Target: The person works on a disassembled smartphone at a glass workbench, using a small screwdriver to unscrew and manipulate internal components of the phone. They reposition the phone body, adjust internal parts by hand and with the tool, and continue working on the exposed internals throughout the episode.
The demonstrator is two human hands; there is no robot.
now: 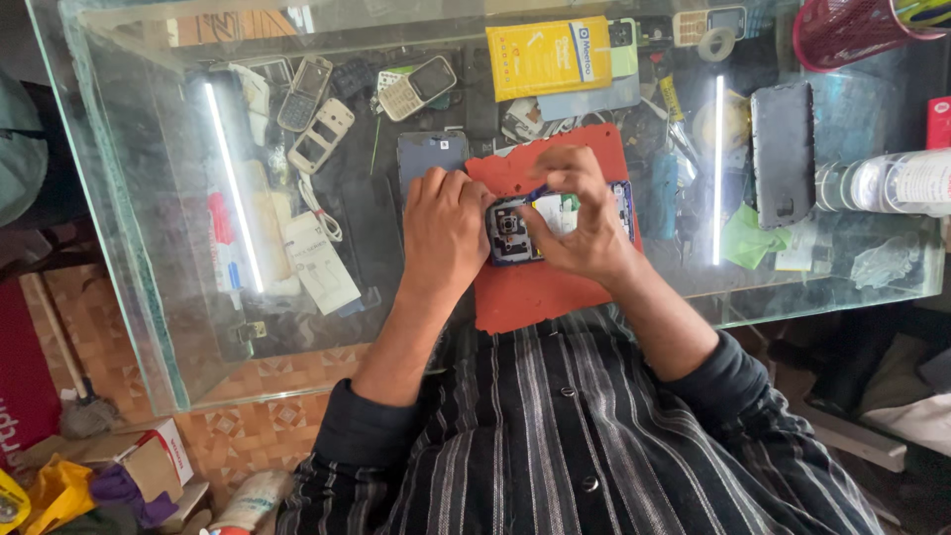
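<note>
Disassembly underway: left hand [443,233] steadies opened phone [555,223] on red mat [535,292]; right hand [584,223] fingers pinch an inner part, needing a gentle lift.

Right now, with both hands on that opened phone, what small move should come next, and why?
Probably lifting a small part free with the right hand, while the left hand steadies the opened phone on the red mat: the right fingertips pinch over its exposed insides.

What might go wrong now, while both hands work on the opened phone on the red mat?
1. The left hand and right hand press on the opened phone; its bare circuit parts may get bent or scratched.
2. The red mat hangs slightly past the edge of the glass counter, so it could perhaps slide toward the person.
</note>
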